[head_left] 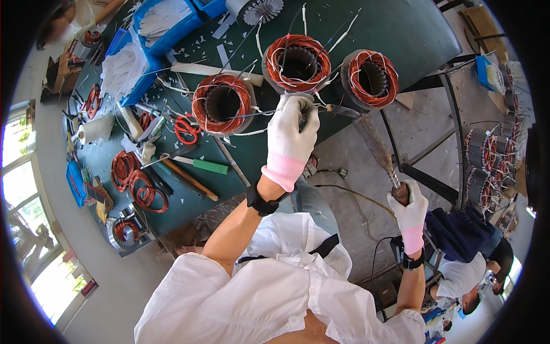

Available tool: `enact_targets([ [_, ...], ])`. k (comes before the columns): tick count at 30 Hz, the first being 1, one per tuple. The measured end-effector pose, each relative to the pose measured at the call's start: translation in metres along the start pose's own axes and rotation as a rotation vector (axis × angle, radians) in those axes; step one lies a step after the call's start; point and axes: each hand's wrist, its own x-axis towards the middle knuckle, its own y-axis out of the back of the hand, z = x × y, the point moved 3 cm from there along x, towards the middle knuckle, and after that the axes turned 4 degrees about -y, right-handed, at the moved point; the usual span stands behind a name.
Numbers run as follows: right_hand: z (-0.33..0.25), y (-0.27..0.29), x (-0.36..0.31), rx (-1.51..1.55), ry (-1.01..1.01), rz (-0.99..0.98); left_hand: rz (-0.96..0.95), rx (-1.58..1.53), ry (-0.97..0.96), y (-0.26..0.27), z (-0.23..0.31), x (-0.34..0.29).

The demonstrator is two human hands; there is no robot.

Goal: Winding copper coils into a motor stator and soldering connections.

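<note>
My left hand (293, 127), in a white glove with a pink cuff, is closed at the near rim of the middle motor stator (297, 45). Its fingers pinch a thin wire lead, mostly hidden by the glove. In my gloved right hand (410, 210) is the handle of a large, worn soldering iron (374, 142). The iron slants up and left, its tip close beside my left fingers; whether they touch cannot be seen. A left stator (247, 109) and a right stator (344, 80) flank the middle one, all wound with red-brown copper wire, with white-sleeved leads sticking out.
The green table (401, 34) carries blue bins (153, 64) of white paper strips, red-handled scissors (186, 129), a green-handled tool (210, 166), a hammer (192, 182) and copper coils (124, 171). More stators (478, 166) are stacked at right. Other people are at the lower right and upper left.
</note>
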Motion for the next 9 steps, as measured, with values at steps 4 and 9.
enact_targets([
  [4,-0.0006,0.0003,-0.0004,-0.001,-0.004,-0.001,-0.028,-0.056,0.028,0.0002,0.0009,-0.0004],
  [9,0.0,0.0001,-0.0018,-0.005,-0.016,-0.002,-0.051,-0.04,0.015,0.0008,0.0032,-0.0009],
])
